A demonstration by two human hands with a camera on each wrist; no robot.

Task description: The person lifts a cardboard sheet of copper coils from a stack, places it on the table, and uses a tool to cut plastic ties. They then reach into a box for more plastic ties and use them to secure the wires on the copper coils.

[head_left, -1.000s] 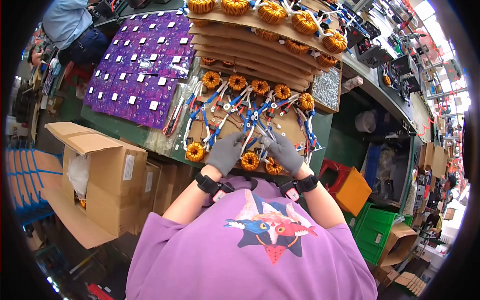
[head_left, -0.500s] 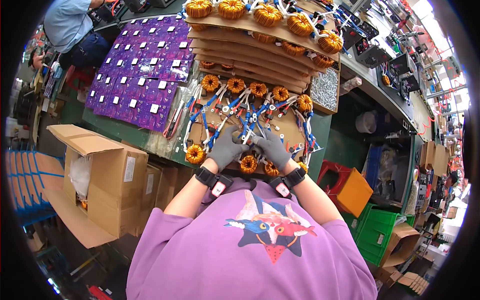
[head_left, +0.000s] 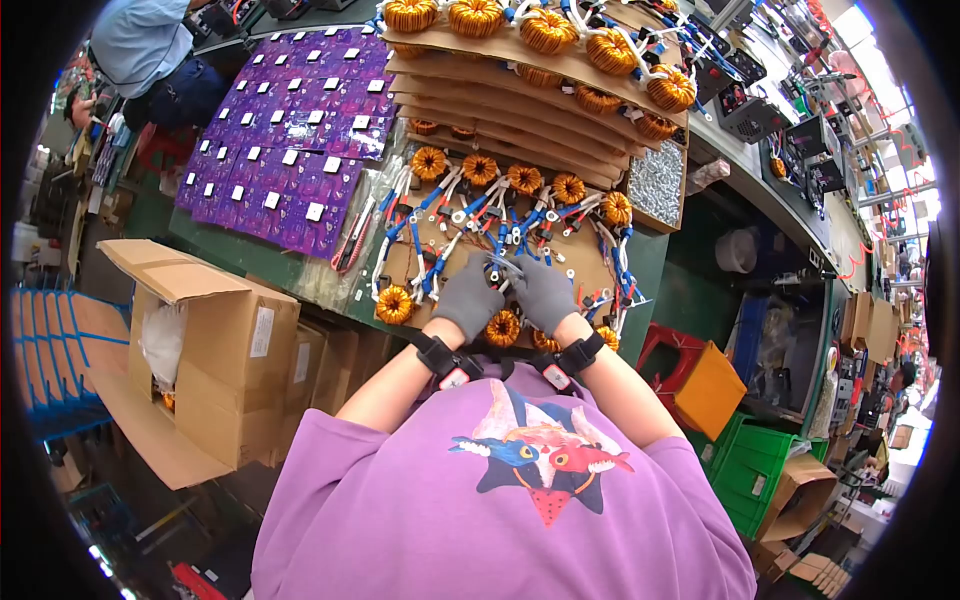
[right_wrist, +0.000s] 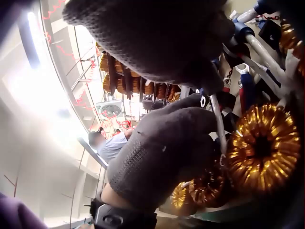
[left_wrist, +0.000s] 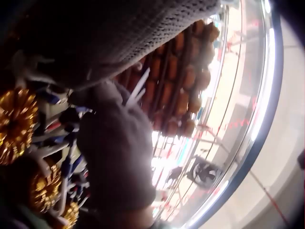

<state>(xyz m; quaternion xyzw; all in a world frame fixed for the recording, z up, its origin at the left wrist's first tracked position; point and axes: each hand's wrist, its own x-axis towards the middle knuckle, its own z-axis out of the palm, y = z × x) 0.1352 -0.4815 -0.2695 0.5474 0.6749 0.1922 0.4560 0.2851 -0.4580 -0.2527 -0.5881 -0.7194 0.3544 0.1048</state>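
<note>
Both hands wear grey gloves and meet over a cardboard sheet (head_left: 570, 255) covered with copper-wound toroid coils and their leads. My left hand (head_left: 470, 300) has its fingers curled at the leads, and in the right wrist view a white lead (right_wrist: 218, 119) runs from those fingers down past a coil (right_wrist: 263, 148). Thumb and fingers of my right hand (head_left: 543, 295) pinch a thin white strip (left_wrist: 139, 88), whose ends stick up past the glove in the left wrist view. Another coil (head_left: 502, 328) lies just below the hands. The fingertips partly hide the leads between them.
Behind the sheet rises a stack of cardboard layers (head_left: 510, 95) carrying more coils. Purple circuit boards (head_left: 285, 130) spread to the left, and a tray of small metal parts (head_left: 656, 185) stands at the right. An open carton (head_left: 225, 370) is beside the bench; a person (head_left: 140, 50) works beyond.
My hands have drawn together over the leads; the right hand came inward from the right. A thin pale strip now shows above the fingertips. The head view has shifted slightly.
</note>
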